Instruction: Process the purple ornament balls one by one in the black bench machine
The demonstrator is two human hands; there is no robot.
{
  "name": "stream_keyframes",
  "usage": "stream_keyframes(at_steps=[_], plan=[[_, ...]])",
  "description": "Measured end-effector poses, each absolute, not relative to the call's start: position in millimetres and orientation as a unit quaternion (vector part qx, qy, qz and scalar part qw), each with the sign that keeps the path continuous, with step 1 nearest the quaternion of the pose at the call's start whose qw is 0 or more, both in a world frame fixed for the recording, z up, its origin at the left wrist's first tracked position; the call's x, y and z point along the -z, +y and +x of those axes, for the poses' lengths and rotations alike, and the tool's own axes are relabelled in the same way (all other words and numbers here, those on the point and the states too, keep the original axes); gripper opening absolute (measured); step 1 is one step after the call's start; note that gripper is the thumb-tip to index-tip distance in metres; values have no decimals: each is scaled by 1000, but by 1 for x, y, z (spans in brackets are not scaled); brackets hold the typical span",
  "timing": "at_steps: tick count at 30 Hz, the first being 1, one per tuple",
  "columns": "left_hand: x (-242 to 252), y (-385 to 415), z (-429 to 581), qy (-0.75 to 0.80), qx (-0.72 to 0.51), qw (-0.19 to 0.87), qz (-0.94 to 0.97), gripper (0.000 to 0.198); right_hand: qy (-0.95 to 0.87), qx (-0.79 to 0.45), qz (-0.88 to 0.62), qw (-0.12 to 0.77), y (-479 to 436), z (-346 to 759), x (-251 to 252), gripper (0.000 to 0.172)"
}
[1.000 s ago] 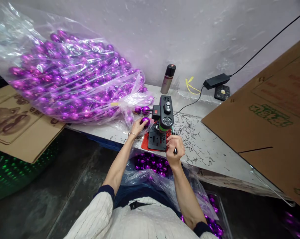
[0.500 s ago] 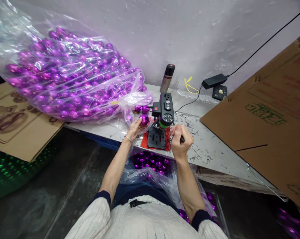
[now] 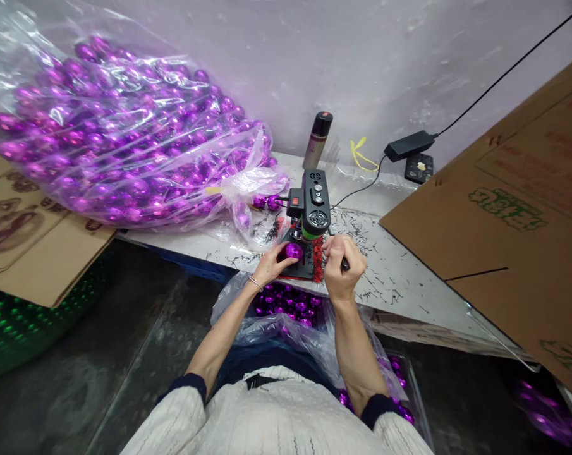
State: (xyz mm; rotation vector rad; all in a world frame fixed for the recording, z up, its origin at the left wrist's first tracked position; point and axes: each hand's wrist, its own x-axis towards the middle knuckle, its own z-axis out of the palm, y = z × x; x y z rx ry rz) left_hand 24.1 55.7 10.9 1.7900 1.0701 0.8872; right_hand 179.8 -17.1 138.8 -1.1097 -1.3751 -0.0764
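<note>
My left hand is closed round a shiny purple ball and holds it on the black base plate under the head of a small black bench press. My right hand is a fist round the press's black lever handle, just right of the machine. A large clear bag of purple balls lies on the table at the left, with two loose balls at its mouth beside the machine.
An open bag of purple balls hangs below the table edge between my arms. A spray can, power adapter and cable stand at the back. Brown cardboard leans at the right. Dark shavings litter the white table.
My left hand carried the purple ball from beside the bag's mouth down and right onto the press's base. My right hand rose slightly with the lever handle and stays gripping it.
</note>
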Motion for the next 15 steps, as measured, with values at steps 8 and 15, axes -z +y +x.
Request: stream_keyframes(at_steps=[8, 15], plan=[[-1, 55, 36, 384, -345, 288, 807, 62, -604, 38, -491, 627, -19, 179, -138, 33], [16, 52, 56, 408, -410, 245, 778, 63, -617, 42, -489, 615, -23, 180, -133, 30]])
